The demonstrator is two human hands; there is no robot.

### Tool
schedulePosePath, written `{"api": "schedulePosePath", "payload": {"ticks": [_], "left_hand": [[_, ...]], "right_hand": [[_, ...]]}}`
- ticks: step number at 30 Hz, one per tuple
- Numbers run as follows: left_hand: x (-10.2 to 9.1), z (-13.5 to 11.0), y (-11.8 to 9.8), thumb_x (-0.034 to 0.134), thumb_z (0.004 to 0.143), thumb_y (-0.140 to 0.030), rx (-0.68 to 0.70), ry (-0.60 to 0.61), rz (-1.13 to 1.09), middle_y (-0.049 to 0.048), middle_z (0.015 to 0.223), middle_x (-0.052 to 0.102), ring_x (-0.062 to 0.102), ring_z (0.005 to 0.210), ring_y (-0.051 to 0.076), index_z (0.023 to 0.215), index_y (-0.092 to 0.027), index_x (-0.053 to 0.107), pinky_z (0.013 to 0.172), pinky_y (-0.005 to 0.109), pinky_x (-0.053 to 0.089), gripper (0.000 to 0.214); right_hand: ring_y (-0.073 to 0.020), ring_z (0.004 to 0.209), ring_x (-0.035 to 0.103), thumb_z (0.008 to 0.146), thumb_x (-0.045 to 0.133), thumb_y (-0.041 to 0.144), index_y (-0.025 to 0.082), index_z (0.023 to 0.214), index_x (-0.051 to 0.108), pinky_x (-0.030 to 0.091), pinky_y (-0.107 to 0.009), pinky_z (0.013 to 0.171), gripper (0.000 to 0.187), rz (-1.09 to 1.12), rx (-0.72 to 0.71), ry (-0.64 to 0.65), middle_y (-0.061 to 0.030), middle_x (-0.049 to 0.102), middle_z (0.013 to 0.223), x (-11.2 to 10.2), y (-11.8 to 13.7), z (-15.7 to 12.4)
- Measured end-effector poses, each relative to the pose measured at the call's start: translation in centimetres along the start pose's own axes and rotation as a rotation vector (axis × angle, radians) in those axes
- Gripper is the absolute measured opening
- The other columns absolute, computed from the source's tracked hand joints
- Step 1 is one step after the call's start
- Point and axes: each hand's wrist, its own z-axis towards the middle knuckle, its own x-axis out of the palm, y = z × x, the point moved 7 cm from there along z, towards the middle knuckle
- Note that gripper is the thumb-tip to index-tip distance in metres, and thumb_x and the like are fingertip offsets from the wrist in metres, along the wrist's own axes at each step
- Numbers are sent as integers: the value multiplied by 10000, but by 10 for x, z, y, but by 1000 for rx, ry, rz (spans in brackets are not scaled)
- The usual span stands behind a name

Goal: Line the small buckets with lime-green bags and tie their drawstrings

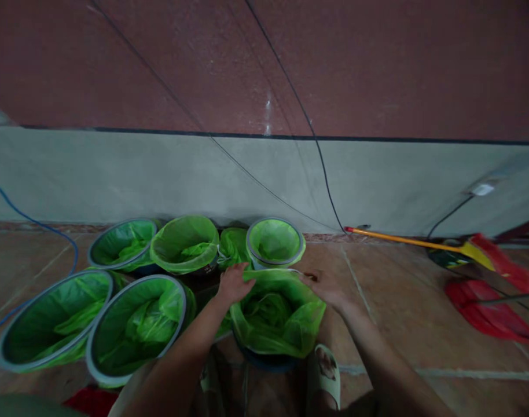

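Both left hand (234, 284) and right hand (328, 288) pinch the green bag (278, 317) at its far edge (it lines a bin (268, 362)).

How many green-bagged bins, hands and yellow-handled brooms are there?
Green-bagged bins: 6
Hands, left hand and right hand: 2
Yellow-handled broom: 1
Total: 9

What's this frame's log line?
left hand: holds green bag rim | right hand: holds same rim | bin: under bag | lined bins: five, left and behind
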Motion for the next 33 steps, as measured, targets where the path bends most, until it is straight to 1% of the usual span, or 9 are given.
{"api": "schedulePosePath", "payload": {"ticks": [6, 12, 16, 20, 24, 26, 28, 30, 33], "left_hand": [[6, -1, -18, 562, 898, -371, 55, -29, 115, 107, 1152, 684, 599, 1122, 278, 1294, -216, 591, 975, 421, 413, 426], [10, -1, -30, 523, 901, -228, 134, 10, 190, 94, 1021, 698, 610, 1060, 285, 939, -211, 729, 983, 465, 368, 210], [-8, -3, -39, 450, 938, -206, 144, -149, 182, 101, 999, 691, 600, 1042, 258, 914, -187, 715, 1004, 438, 349, 267], [-20, -5, -43, 448, 948, -216, 170, -267, 158, 80, 967, 688, 597, 999, 230, 902, -200, 708, 989, 399, 358, 265], [-17, -7, -45, 467, 937, -205, 202, -285, 158, 73, 940, 683, 600, 970, 227, 864, -206, 710, 964, 398, 379, 255], [-14, -9, -48, 469, 938, -209, 215, -273, 148, 70, 948, 686, 606, 982, 224, 857, -208, 713, 973, 395, 383, 257], [-12, -10, -49, 492, 929, -223, 194, -237, 122, 69, 1010, 692, 611, 1030, 226, 923, -213, 714, 981, 384, 394, 223], [-12, -9, -43, 547, 907, -277, 109, -191, 101, 87, 1149, 675, 596, 1124, 247, 1117, -211, 673, 981, 379, 415, 254], [-11, -8, -21, 636, 848, -410, -90, -67, 111, 158, 1352, 582, 552, 1246, 286, 1386, -160, 473, 971, 358, 445, 616]], "right_hand": [[-176, 677, 669, 761, 603, 233, 246, 743, 781, 454, -247, 638, 180, -125, -31, 48, -6, 740, 706, 11, 15, -5], [-188, 759, 693, 766, 574, 208, 269, 795, 790, 487, -256, 731, 226, -127, -51, -36, 6, 767, 791, 6, 20, -9], [-191, 771, 693, 808, 549, 224, 245, 842, 782, 492, -266, 757, 237, -119, -78, -74, -8, 772, 849, -1, 22, -8], [-188, 818, 694, 831, 573, 275, 260, 1015, 750, 494, -262, 764, 256, -204, -130, -19, -6, 770, 916, -3, 29, -11], [-223, 938, 698, 842, 617, 353, 230, 1315, 606, 501, -297, 819, 489, -406, -89, 37, -70, 751, 1066, 1, 34, -16], [-225, 1009, 686, 872, 595, 351, 227, 1303, 615, 490, -298, 870, 449, -431, -120, 61, -86, 736, 1127, 4, 39, -18], [-235, 1015, 685, 897, 553, 307, 226, 1178, 690, 482, -306, 878, 323, -467, -106, 75, -93, 743, 1098, 7, 40, -18], [-262, 989, 688, 899, 525, 262, 208, 1067, 729, 478, -333, 862, 270, -516, -49, 58, -114, 747, 1037, 5, 34, -17], [-319, 972, 678, 889, 544, 301, 159, 1057, 721, 472, -399, 846, 282, -533, 25, -1, -164, 728, 1006, -4, 22, -13]]}}
